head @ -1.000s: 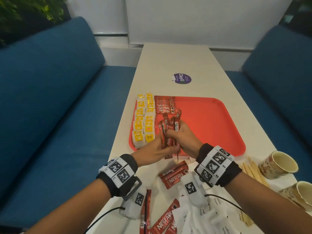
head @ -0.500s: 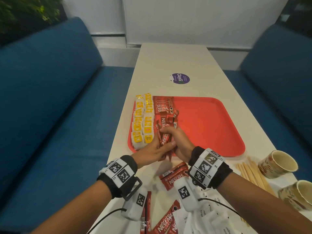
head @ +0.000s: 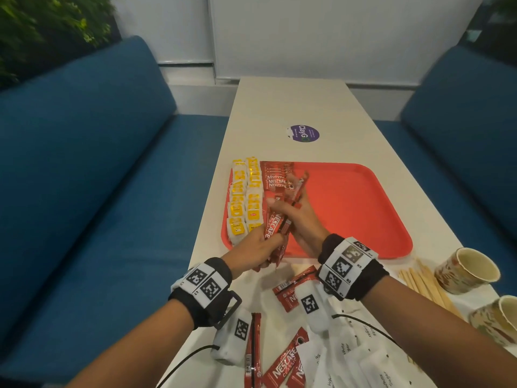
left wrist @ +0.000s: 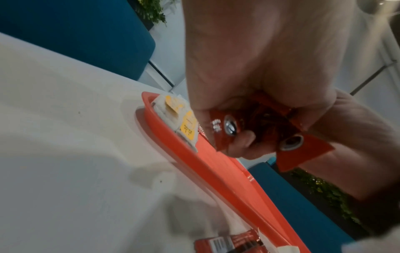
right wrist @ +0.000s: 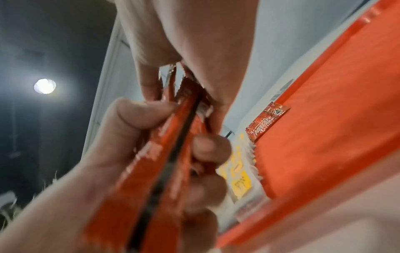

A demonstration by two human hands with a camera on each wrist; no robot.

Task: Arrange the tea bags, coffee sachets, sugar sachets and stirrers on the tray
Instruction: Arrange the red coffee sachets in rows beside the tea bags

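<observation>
A red tray (head: 363, 214) lies mid-table. Two columns of yellow-tagged tea bags (head: 246, 200) fill its left edge, and a row of red coffee sachets (head: 277, 177) lies at its far left. Over the tray's near-left part both hands hold one bundle of coffee sachets (head: 275, 222). My left hand (head: 263, 247) grips the bundle's near end, thumb on top, as the right wrist view shows (right wrist: 173, 145). My right hand (head: 299, 219) pinches the far end. In the left wrist view the bundle's ends (left wrist: 238, 123) stick out between curled fingers.
Loose coffee sachets (head: 293, 287) and white sugar sachets (head: 349, 357) lie on the table near me. Wooden stirrers (head: 422, 284) and two paper cups (head: 467, 270) sit at the right. A purple sticker (head: 303, 133) is farther up. Blue sofas flank the table.
The bundle, upright and fanned in the right hand a second ago, now lies tilted across both hands. The left hand has closed round its near end.
</observation>
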